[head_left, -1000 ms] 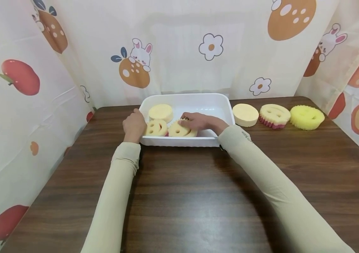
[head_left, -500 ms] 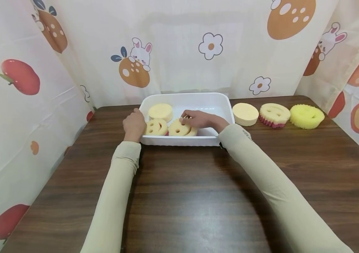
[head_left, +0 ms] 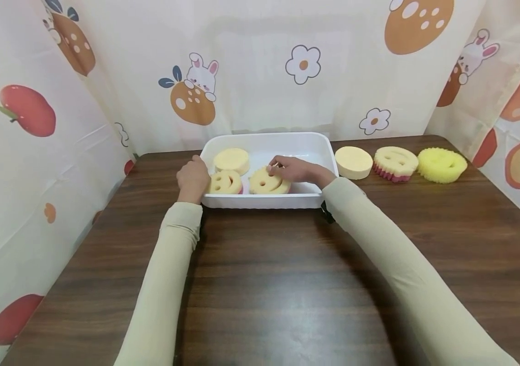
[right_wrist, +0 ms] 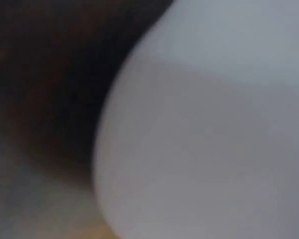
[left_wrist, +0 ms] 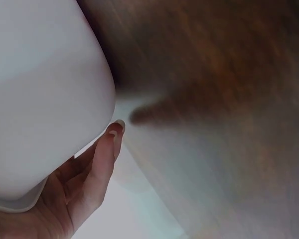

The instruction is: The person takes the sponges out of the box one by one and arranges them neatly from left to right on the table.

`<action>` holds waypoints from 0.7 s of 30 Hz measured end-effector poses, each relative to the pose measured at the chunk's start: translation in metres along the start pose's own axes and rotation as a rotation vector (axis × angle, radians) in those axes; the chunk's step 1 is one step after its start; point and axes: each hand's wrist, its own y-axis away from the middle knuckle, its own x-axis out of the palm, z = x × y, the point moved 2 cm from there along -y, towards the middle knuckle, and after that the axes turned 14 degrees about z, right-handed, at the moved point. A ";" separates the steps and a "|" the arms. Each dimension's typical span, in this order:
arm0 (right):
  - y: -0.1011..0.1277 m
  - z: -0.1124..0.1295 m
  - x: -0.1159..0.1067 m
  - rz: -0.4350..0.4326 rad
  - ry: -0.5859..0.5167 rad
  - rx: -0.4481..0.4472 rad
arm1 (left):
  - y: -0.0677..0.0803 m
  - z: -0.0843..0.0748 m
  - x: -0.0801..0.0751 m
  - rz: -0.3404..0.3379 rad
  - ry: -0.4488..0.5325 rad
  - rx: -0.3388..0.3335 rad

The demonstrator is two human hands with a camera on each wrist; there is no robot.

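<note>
A white rectangular tray (head_left: 269,202) stands on the table, its left end held by my left hand (head_left: 193,175). In the left wrist view the fingers (left_wrist: 103,164) curve up along the outside of the tray wall. Inside the tray, my right hand (head_left: 294,169) grips a cream smiley-face sponge (head_left: 264,184) by its upper right side. To its left lies another smiley sponge (head_left: 225,183) with a pink underside, a small gap apart from it. Behind that one sits a plain round cream sponge (head_left: 232,160). The right wrist view is blurred and shows only the tray's outer wall (right_wrist: 204,139).
Right of the tray, a plain round sponge (head_left: 353,162), a cream-and-pink smiley sponge (head_left: 395,162) and a yellow smiley sponge (head_left: 442,165) stand in a row. A printed curtain (head_left: 260,66) encloses the back and sides of the brown wooden table (head_left: 260,274).
My right hand has shifted slightly right with the smiley sponge, opening a gap to the neighbouring one. My left hand stays on the tray's end. The head view has tilted a little.
</note>
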 end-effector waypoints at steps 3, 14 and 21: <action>0.001 -0.001 -0.001 -0.002 -0.012 0.019 | 0.000 0.001 -0.001 0.011 0.008 0.004; 0.009 -0.002 -0.007 -0.035 -0.058 0.018 | -0.003 0.004 -0.001 0.014 0.066 0.013; 0.017 -0.005 -0.010 -0.062 -0.095 0.006 | 0.000 0.004 -0.003 0.019 0.076 0.011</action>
